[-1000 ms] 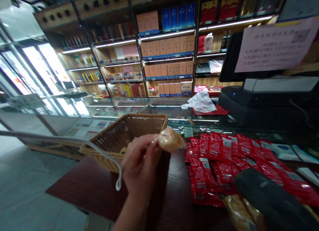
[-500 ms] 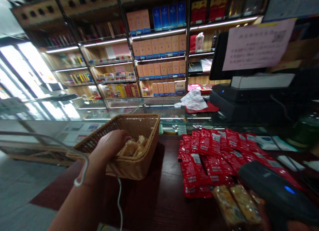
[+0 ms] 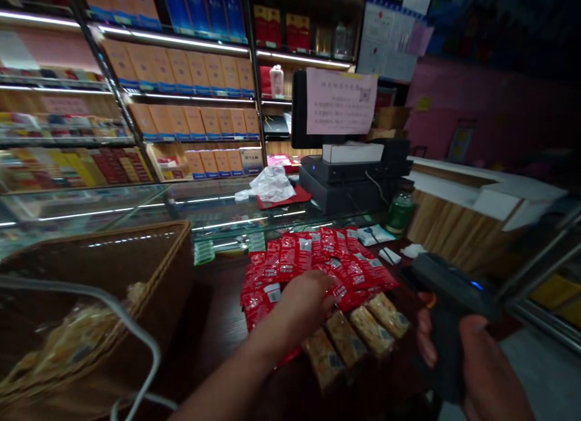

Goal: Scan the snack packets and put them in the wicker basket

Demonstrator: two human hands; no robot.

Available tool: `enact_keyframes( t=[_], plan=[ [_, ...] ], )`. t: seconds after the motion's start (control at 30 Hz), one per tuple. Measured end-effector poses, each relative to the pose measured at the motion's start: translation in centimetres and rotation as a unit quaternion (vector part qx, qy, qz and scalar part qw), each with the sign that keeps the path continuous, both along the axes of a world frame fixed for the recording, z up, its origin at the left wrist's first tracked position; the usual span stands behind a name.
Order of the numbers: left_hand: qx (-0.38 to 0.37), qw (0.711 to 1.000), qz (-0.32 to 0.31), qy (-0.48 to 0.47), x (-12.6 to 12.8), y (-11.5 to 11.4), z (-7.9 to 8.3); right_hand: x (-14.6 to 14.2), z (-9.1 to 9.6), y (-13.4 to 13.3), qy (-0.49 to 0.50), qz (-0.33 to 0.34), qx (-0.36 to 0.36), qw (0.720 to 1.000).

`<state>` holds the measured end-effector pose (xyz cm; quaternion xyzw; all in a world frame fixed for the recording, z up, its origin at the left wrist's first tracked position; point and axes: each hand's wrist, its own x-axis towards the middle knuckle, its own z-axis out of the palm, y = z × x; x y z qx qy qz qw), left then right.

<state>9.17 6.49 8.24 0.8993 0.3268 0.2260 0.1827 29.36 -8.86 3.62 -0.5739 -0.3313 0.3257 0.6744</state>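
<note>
My left hand (image 3: 307,295) reaches over red packets (image 3: 295,254), its fingers curled down at the upper ends of two wrapped snack bars (image 3: 345,339). Its fingertips are partly hidden behind the hand. Beside these lie more clear-wrapped bars (image 3: 372,330) with barcode labels. At the right, my right hand (image 3: 488,363) grips a dark barcode scanner (image 3: 454,288) with a blue light, held above the counter. On the left stands a brown woven basket (image 3: 177,276) with wrapped snacks (image 3: 77,339) inside.
A white cable (image 3: 140,324) crosses in front of the basket. Behind the packets is a glass display counter (image 3: 218,212) with a crumpled white plastic bag (image 3: 272,184). A till with a screen (image 3: 299,109) and a green jar (image 3: 399,212) stand farther right.
My left hand has moved right, from the basket to the packets and bars, and more bars now lie on the counter. The view has turned right. My right hand still holds the scanner.
</note>
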Motion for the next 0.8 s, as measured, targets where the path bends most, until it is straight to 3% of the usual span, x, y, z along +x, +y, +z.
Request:
enact_keyframes(
  t=[0.13,0.3,0.43,0.6,0.73,0.8],
  plan=[
    [-0.012,0.994,-0.073,0.076,5.8,-0.9,-2.5,1.2,-0.3,-1.2,0.002,-0.004,0.000,1.000],
    [-0.005,0.992,-0.014,0.126,10.7,-3.4,-4.3,1.7,0.1,-2.0,-0.014,-0.057,-0.023,0.998],
    [0.003,0.984,0.007,0.179,12.7,-4.2,-5.1,2.0,-0.2,-2.1,-0.022,-0.059,-0.017,0.998],
    [-0.027,0.997,0.013,0.073,11.8,-4.3,-4.9,2.1,-0.4,-2.1,-0.026,-0.072,-0.005,0.997],
    [-0.035,0.996,0.024,-0.083,8.5,-4.8,-3.5,1.5,-0.5,-1.1,-0.016,-0.092,0.015,0.996],
    [-0.040,0.988,0.018,-0.145,6.3,-5.5,-3.0,0.8,-0.8,-0.3,-0.037,-0.085,-0.016,0.996]
  ],
)
